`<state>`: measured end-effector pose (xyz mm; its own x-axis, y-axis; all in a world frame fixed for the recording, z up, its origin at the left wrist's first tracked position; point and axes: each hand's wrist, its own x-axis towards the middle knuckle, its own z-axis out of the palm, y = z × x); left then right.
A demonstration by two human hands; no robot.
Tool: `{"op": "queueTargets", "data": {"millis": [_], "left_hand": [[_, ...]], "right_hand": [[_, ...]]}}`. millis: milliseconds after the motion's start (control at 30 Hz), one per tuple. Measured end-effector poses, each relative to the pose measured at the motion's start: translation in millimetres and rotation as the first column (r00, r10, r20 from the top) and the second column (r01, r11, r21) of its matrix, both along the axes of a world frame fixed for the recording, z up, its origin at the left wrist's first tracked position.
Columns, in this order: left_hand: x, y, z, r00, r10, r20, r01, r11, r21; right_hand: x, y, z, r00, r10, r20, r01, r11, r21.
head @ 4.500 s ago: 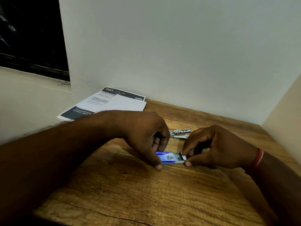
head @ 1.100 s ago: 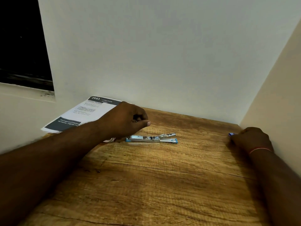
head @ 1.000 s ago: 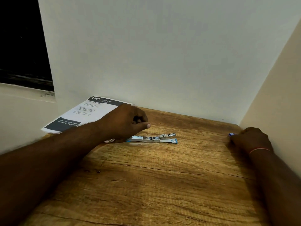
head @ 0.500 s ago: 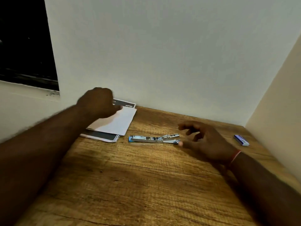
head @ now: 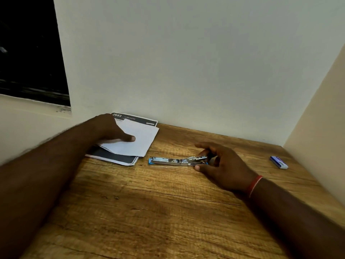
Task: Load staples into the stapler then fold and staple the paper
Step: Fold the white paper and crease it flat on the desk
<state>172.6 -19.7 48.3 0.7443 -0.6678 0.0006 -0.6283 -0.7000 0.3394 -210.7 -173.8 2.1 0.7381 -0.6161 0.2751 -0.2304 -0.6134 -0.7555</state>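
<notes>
The stapler [head: 168,161] lies opened out flat on the wooden table [head: 149,212], a metal strip with blue ends. My right hand [head: 222,165] curls around its right end, thumb at the near side and fingers over the raised arm. My left hand [head: 110,129] is on the stack of paper [head: 141,139] at the back left. Its thumb presses on the top white sheet, whose near edge is lifted; its fingers are hidden. A printed sheet with dark bands [head: 119,157] lies underneath.
A small blue and white staple box [head: 279,162] lies at the right, close to the side wall [head: 317,128]. The back wall [head: 186,71] runs just behind the paper. A dark window [head: 28,53] is at the upper left.
My right hand left the staple box by the right wall and moved left onto the stapler's right end. My left hand moved from the stapler back onto the paper and took the top sheet.
</notes>
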Motion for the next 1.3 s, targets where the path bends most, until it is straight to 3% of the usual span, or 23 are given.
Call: {"op": "queueTargets", "data": {"millis": [100, 200, 333, 500, 600, 667, 733, 800, 933, 1067, 1300], "left_hand": [[-0.9, -2.7, -2.2, 0.994, -0.044, 0.096, 0.047, 0.998, -0.028], [-4.8, -2.9, -2.7, 0.999, -0.041, 0.015, 0.043, 0.968, -0.246], [-12.0, -6.6, -3.3, 0.989, -0.106, -0.106, 0.024, 0.812, -0.583], [-33.3, -9.6, 0.6, 0.955, -0.218, -0.201, -0.036, 0.587, -0.809], [-51.7, -10.9, 4.1, 0.95, -0.261, -0.173, -0.031, 0.47, -0.882], [-67.6, -11.4, 6.4, 0.926, -0.327, -0.19, -0.054, 0.382, -0.923], [-84.4, -10.8, 7.7, 0.903, -0.386, -0.187, -0.058, 0.322, -0.945], [-100.9, -10.4, 8.1, 0.89, -0.425, -0.166, -0.045, 0.282, -0.958], [-127.8, -5.3, 7.2, 0.851, -0.508, -0.135, -0.003, 0.253, -0.967], [-141.0, -1.9, 7.8, 0.807, -0.579, -0.116, 0.033, 0.241, -0.97], [-136.6, -1.0, 12.1, 0.811, -0.569, -0.133, 0.081, 0.335, -0.939]], "right_hand": [[0.6, -3.5, 0.7, 1.0, 0.02, -0.018, -0.02, 1.0, -0.018], [-4.6, -11.0, 3.6, 0.998, 0.0, -0.063, -0.006, 0.996, -0.094], [-17.6, -23.5, 10.4, 0.99, -0.078, -0.117, 0.056, 0.981, -0.183], [-27.2, -26.4, 20.7, 0.982, -0.13, -0.138, 0.094, 0.967, -0.237], [-23.8, -16.3, 29.9, 0.98, -0.19, 0.056, 0.198, 0.953, -0.23], [-16.6, -3.9, 36.6, 0.939, -0.205, 0.277, 0.233, 0.97, -0.072], [-8.4, 14.0, 40.7, 0.882, -0.18, 0.435, 0.134, 0.982, 0.134], [-3.0, 28.2, 39.2, 0.862, -0.155, 0.483, 0.033, 0.967, 0.251], [0.1, 39.4, 37.8, 0.851, -0.161, 0.5, -0.05, 0.923, 0.382], [-5.2, 34.4, 42.1, 0.832, -0.223, 0.508, 0.006, 0.919, 0.395], [-8.7, 32.6, 49.3, 0.784, -0.257, 0.564, -0.055, 0.877, 0.477]]}}
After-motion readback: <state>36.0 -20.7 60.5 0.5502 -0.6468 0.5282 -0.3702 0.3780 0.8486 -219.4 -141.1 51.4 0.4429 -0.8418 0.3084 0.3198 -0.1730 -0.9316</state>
